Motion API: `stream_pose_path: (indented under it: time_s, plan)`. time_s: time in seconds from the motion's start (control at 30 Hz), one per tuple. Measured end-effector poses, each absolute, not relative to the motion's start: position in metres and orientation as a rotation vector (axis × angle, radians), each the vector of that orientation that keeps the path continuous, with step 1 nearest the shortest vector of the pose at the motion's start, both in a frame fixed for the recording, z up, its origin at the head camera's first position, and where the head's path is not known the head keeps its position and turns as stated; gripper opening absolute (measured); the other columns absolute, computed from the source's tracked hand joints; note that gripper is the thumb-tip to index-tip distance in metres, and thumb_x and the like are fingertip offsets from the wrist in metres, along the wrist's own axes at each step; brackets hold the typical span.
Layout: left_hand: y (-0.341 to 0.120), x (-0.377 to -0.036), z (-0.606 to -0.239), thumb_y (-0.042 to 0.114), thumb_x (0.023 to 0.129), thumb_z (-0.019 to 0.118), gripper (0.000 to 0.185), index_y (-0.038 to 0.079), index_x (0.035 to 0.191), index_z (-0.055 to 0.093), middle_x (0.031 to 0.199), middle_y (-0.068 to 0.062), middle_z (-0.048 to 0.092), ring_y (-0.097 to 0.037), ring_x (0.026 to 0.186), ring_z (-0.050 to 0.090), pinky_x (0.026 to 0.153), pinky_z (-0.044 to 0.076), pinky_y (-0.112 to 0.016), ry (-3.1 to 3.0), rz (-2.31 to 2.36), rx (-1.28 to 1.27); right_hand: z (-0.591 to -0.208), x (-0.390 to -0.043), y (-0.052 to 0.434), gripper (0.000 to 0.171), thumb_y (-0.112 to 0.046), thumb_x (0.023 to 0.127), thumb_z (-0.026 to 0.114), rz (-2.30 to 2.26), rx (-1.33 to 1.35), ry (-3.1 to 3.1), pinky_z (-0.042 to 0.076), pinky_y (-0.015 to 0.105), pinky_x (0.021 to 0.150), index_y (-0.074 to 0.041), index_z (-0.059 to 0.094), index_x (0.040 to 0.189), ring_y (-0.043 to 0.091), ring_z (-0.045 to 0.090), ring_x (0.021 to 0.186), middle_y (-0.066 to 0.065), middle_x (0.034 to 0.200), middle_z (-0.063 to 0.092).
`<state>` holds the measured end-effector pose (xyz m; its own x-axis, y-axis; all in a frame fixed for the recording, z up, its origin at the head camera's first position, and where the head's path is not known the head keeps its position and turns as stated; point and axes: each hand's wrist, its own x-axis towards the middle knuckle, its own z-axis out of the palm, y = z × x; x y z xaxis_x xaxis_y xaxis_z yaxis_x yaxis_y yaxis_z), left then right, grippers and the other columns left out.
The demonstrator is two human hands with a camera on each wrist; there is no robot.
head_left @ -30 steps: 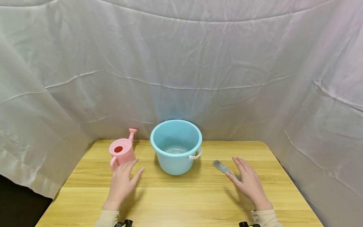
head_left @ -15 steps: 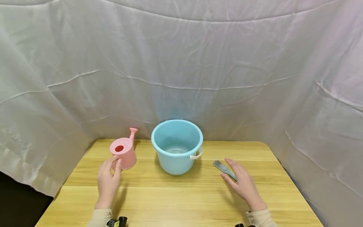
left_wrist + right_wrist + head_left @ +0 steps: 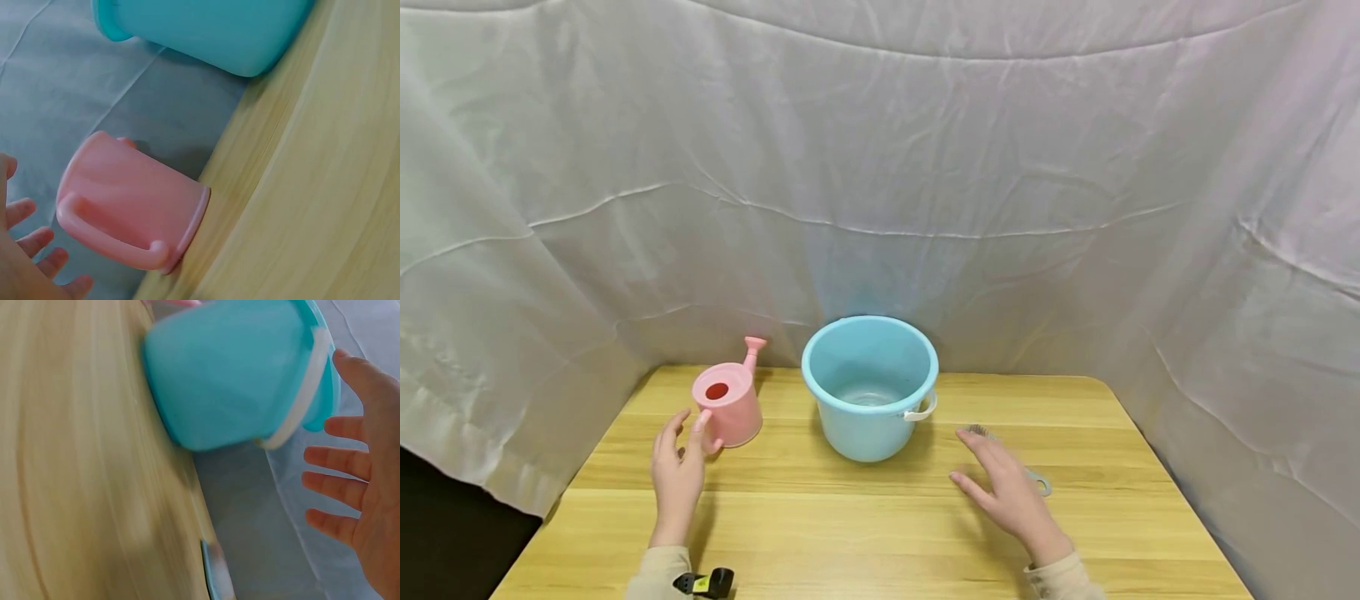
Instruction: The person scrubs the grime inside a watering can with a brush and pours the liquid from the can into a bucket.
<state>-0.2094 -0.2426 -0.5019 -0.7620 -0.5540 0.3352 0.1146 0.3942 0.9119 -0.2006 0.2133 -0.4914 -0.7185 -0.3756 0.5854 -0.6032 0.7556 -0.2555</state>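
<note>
A pink watering can (image 3: 741,414) stands upright at the left of the table, its spout pointing to the back. My left hand (image 3: 677,487) is beside its handle (image 3: 103,242), fingers spread and loosely bent; in the left wrist view a gap shows between the fingertips and the can. My right hand (image 3: 1011,496) hovers over a grey-blue hairbrush (image 3: 977,430), fingers extended towards the bucket and holding nothing. The hand hides the brush's middle; its bristle end and looped handle end show. A light blue bucket (image 3: 859,435) stands upright between the hands.
The bucket's white handle (image 3: 922,408) hangs at its right side. The wooden table (image 3: 850,542) ends at a grey cloth (image 3: 880,167) that rises behind and on both sides.
My left hand has drawn back and left from in front of the watering can to beside its handle. My right hand has shifted left across the hairbrush. Can, bucket and brush stay put.
</note>
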Motion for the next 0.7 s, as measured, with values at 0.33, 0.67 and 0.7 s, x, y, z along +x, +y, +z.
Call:
stream_pose_path:
  time_s: [0.33,0.67,0.7]
  plan:
    - [-0.253,-0.212,-0.514,0.039,0.103,0.041,0.057,0.004,0.148,0.035,0.138,-0.006,0.047,-0.004,0.114,0.049,0.091,0.049,-0.012,-1.865,-1.977,0.512,-0.500,-0.196,0.184,0.061,-0.040,0.088,0.068,0.553,0.858,-2.445,0.053,0.045,0.093,-0.016,0.051,0.140,0.025,0.061,0.117,0.007,0.130,0.063]
    - [-0.258,-0.218,-0.522,0.047,0.101,0.041,0.041,0.011,0.115,0.056,0.133,0.005,0.046,-0.002,0.097,0.067,0.085,0.052,-0.020,-1.863,-2.146,0.505,-0.505,-0.187,0.156,0.056,-0.046,0.092,0.061,0.627,0.977,-2.534,0.051,0.047,0.097,-0.020,0.050,0.141,0.024,0.060,0.120,0.003,0.133,0.062]
    - [-0.259,-0.219,-0.522,0.048,0.100,0.042,0.041,0.010,0.105,0.057,0.136,0.004,0.045,-0.002,0.098,0.067,0.085,0.051,-0.021,-1.868,-2.152,0.507,-0.505,-0.187,0.153,0.056,-0.046,0.092,0.061,0.639,0.992,-2.538,0.051,0.046,0.097,-0.020,0.050,0.141,0.023,0.060,0.121,0.002,0.133,0.062]
